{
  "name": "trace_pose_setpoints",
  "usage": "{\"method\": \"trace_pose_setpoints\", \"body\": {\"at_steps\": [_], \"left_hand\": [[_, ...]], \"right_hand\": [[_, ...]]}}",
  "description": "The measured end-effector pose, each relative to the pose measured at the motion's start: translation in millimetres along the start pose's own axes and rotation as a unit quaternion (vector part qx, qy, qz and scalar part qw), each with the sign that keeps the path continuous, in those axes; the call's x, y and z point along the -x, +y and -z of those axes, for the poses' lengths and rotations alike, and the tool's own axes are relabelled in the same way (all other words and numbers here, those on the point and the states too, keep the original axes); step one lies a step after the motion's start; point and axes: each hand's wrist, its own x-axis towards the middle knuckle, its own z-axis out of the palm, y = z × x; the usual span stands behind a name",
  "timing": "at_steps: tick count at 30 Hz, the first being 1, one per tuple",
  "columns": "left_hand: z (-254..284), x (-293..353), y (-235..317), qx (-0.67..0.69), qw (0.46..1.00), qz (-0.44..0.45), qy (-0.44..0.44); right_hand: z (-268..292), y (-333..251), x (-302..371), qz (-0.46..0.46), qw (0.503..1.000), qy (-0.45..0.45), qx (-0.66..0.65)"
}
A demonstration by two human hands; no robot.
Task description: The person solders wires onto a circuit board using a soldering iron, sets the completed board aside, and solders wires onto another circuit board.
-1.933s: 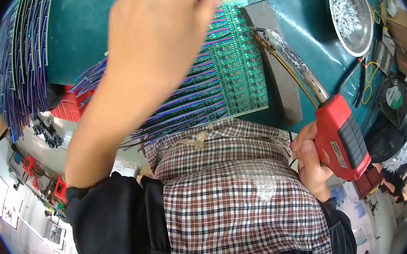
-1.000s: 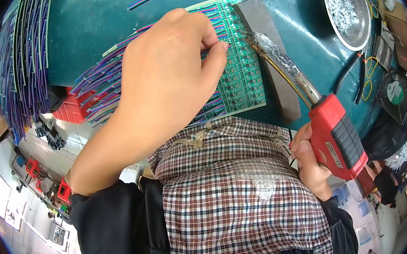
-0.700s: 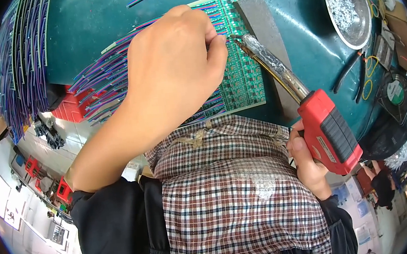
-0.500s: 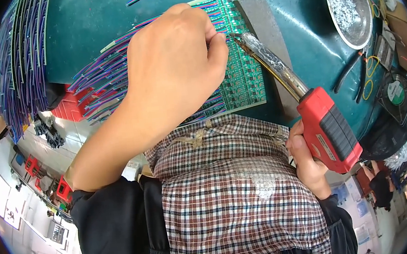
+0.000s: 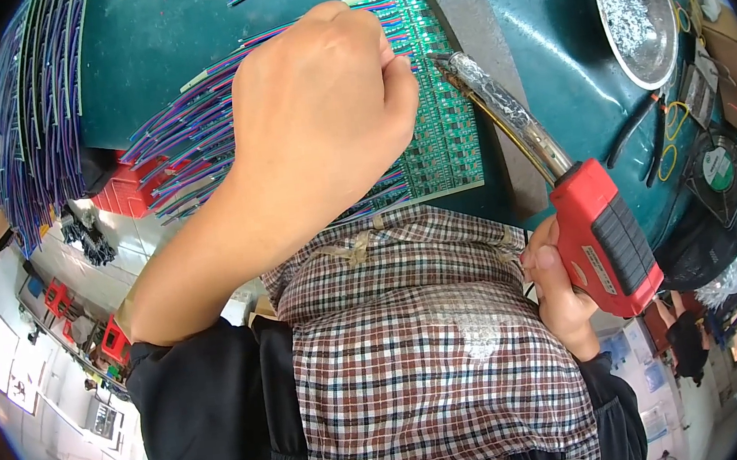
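Observation:
A green circuit board panel (image 5: pixel 441 139) lies on the table, its rows packed with small components. Bundles of thin coloured wires (image 5: pixel 201 144) run leftward from it. My left hand (image 5: pixel 321 101) is over the panel, fingers pinched at the wire ends; the back of the hand hides what they hold. My right hand (image 5: pixel 563 295) grips a red and black soldering gun (image 5: pixel 602 238). Its foil-wrapped barrel slants up and left, with the dark tip just right of my left fingertips, above the panel. A grey flat bar (image 5: pixel 478 29) lies along the panel's right edge, beneath the barrel.
A metal bowl (image 5: pixel 611 74) with silvery scraps stands at the far right. Near it are dark-handled pliers (image 5: pixel 634 129), yellow rings (image 5: pixel 666 162) and a small fan (image 5: pixel 718 170). More wired boards (image 5: pixel 38 111) hang over the left table edge. A checked apron (image 5: pixel 436 383) covers my lap.
The soldering gun has shifted slightly right, and its tip has drawn a little away from my left fingertips. My left hand has moved only slightly, still pinched over the panel.

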Motion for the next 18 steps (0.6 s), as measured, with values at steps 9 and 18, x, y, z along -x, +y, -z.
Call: {"method": "trace_pose_setpoints", "body": {"at_steps": [9,18], "left_hand": [[0.8,-0.6,0.2,0.003,1.000,0.003,-0.008],[1.3,-1.7,1.0,0.009,1.000,0.007,-0.014]], "right_hand": [[-2.2,1.2,4.7,-0.020,1.000,0.012,-0.002],[-1.0,-3.3,-1.6,-0.014,1.000,-0.004,0.008]]}}
